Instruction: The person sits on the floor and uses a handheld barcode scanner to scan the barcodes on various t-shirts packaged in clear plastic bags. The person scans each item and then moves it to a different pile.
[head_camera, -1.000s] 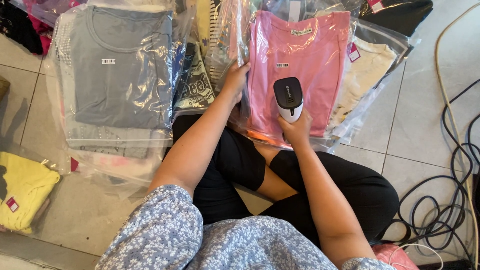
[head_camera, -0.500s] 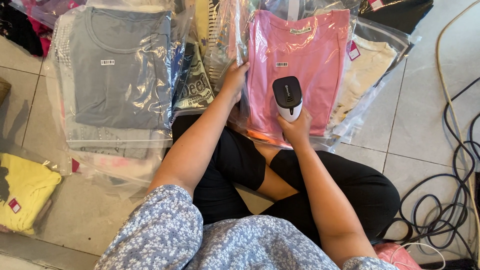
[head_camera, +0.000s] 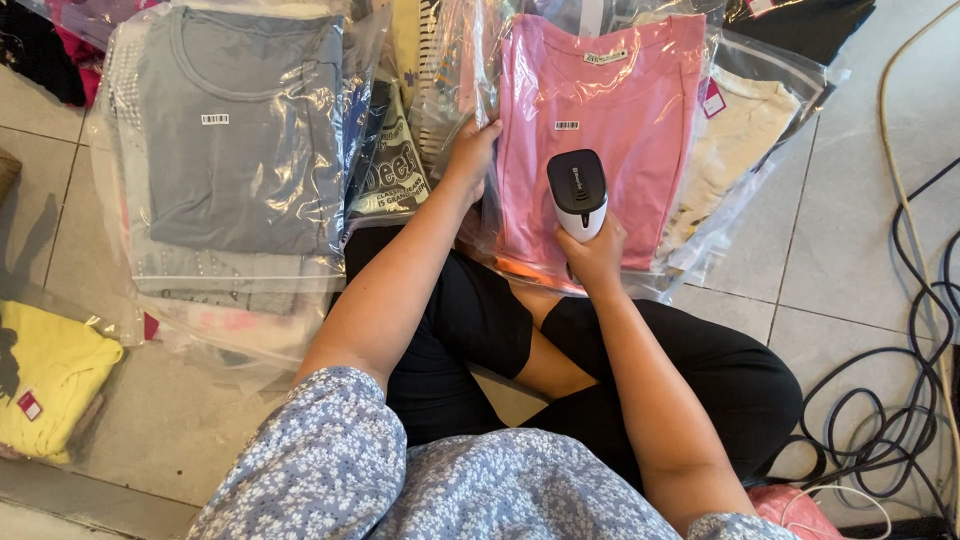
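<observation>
I sit cross-legged on a tiled floor. My right hand (head_camera: 596, 255) grips a black and white handheld scanner (head_camera: 578, 192), its head turned toward a pink shirt in a clear bag (head_camera: 610, 100). A small barcode sticker (head_camera: 567, 126) sits on that bag just above the scanner. My left hand (head_camera: 472, 152) clasps the left edge of the pink shirt's bag.
A bagged grey shirt (head_camera: 240, 140) tops a stack at the left. A yellow garment (head_camera: 50, 375) lies at the far left. A cream shirt in a bag (head_camera: 735, 140) lies under the pink one. Black and beige cables (head_camera: 900, 330) coil on the right.
</observation>
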